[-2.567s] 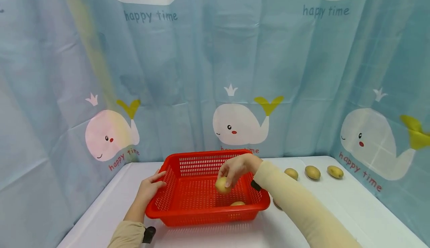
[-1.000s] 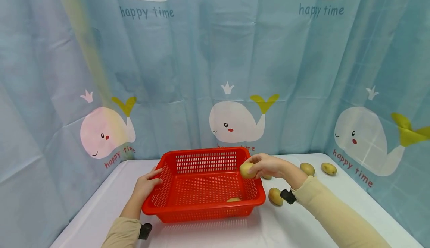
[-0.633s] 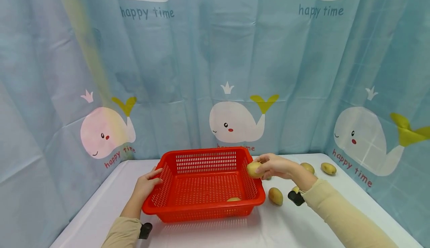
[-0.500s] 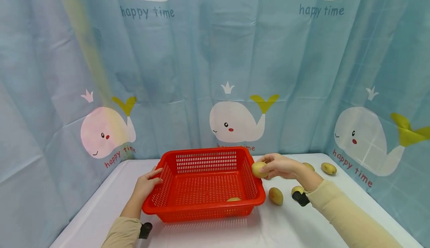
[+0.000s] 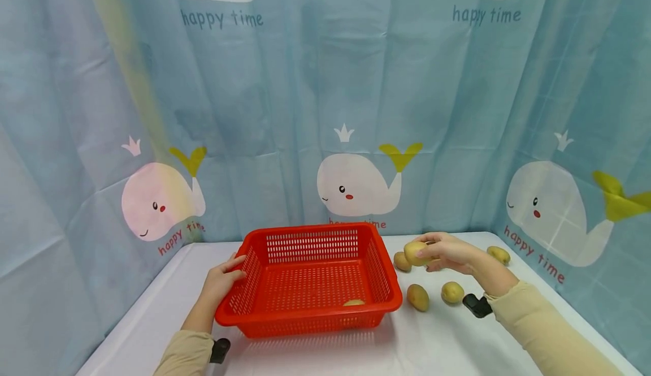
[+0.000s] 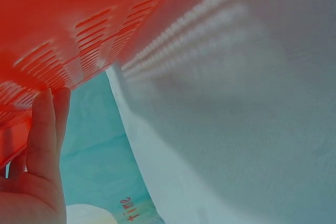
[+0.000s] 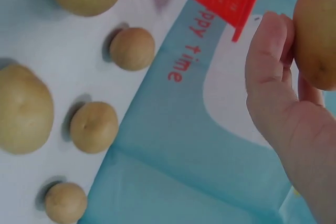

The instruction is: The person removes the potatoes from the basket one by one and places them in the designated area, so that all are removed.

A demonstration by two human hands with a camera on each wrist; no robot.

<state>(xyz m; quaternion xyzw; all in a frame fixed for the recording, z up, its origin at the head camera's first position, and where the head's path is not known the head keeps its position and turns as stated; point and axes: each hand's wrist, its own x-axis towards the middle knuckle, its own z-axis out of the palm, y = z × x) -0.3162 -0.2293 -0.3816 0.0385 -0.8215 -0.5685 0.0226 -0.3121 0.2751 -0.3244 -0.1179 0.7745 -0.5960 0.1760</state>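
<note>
A red plastic basket (image 5: 308,320) with slotted walls stands on the table, one potato (image 5: 354,302) partly visible behind its near rim. My left hand (image 5: 221,281) holds its left rim; the left wrist view shows two straight fingers (image 6: 44,135) against the outer wall. To the right of the basket, my right hand (image 5: 447,251) pinches a potato (image 5: 415,253) between thumb and fingers, raised above the table. In the right wrist view this held potato (image 7: 318,38) is at the right edge. Nearest below that hand lie potatoes on the cloth, one (image 5: 402,261) beside the basket.
More potatoes lie on the right part of the white table (image 5: 437,342): one near the basket's corner (image 5: 417,297), another by the right wrist (image 5: 452,293), and one at the far right (image 5: 498,255). A blue whale-print curtain (image 5: 285,110) hangs behind and at both sides.
My right hand has moved the held potato from over the basket, past its right rim, to above the table on the right. My left hand stays on the basket's left rim.
</note>
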